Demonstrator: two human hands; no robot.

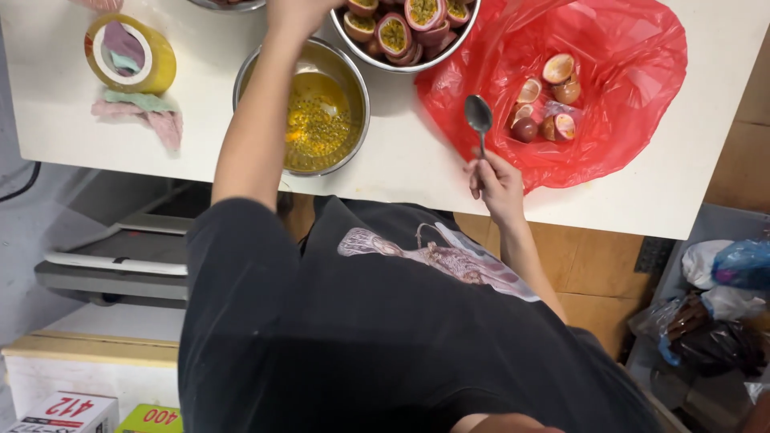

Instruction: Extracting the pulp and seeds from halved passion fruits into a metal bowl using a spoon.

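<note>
My right hand (497, 183) grips the handle of a metal spoon (479, 116), bowl end pointing away, over the white table's front edge beside a red plastic bag (626, 72). Several emptied passion fruit halves (553, 100) lie on the bag. My left hand (301, 12) reaches to the top edge of the view, next to a steel bowl (449, 50) of cut passion fruit halves (405, 24); its fingers are cut off by the frame. Under my left forearm sits a smaller steel bowl (353, 76) filled with yellow seedy pulp (317, 124).
A yellow tape roll (160, 60) and a pink and green cloth (152, 116) lie at the table's left. The white table (642, 192) ends close to my body. Bags (722, 313) are piled in a bin on the floor at right; boxes (72, 409) stand at lower left.
</note>
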